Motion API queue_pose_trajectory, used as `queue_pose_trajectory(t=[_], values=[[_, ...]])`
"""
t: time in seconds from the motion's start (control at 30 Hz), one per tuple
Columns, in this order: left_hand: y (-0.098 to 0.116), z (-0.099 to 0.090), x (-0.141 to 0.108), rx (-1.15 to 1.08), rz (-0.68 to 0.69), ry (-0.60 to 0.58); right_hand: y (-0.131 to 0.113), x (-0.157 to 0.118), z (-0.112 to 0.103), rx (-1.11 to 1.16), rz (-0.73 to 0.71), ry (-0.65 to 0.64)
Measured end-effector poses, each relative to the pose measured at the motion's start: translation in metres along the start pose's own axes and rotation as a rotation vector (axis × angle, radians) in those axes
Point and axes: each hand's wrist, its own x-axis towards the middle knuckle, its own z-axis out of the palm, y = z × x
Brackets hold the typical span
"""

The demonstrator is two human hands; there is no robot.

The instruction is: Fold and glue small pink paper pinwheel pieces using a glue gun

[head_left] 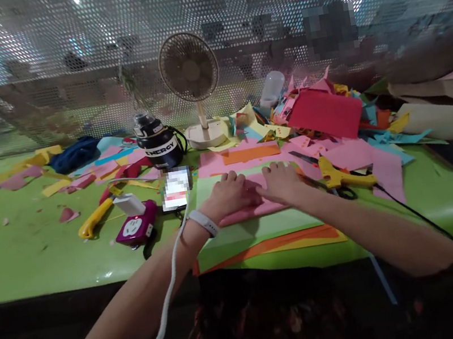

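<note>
My left hand [233,192], with a white band on the wrist, lies on a folded pink paper sheet [236,217]. Beside it my right hand [281,182] rests on the same sheet, fingers laid down on it and thumb close to the left hand. Both hands press from above and neither grips anything that I can see. Under the pink sheet is a light green sheet [257,232], with orange sheets [281,242] showing along its near edge. Scissors [344,192] lie right of my right hand, partly under a yellow glue gun [339,177].
Left of the sheets are a phone [175,192], a purple power adapter [136,227] and a yellow-handled cutter [94,220]. A black bottle [159,146] and a fan [190,69] stand behind. Paper scraps [324,111] pile up at right. A white cable [171,281] crosses my left arm.
</note>
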Motion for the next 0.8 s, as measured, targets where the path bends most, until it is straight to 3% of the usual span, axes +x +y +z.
queue_pose_trajectory(t=[0.23, 0.47, 0.6, 0.8], values=[[0.001, 0.007, -0.021, -0.037, 0.067, 0.032, 0.0, -0.027, 0.01, -0.021, -0.026, 0.081], [-0.003, 0.017, -0.034, -0.077, 0.016, 0.076, 0.005, -0.032, 0.021, -0.015, -0.031, 0.163], [-0.006, 0.017, -0.037, -0.03, 0.064, 0.016, 0.012, -0.036, 0.022, -0.035, -0.048, 0.162], [-0.012, 0.011, -0.045, 0.035, 0.021, -0.114, 0.021, -0.039, 0.026, -0.034, -0.059, 0.157]])
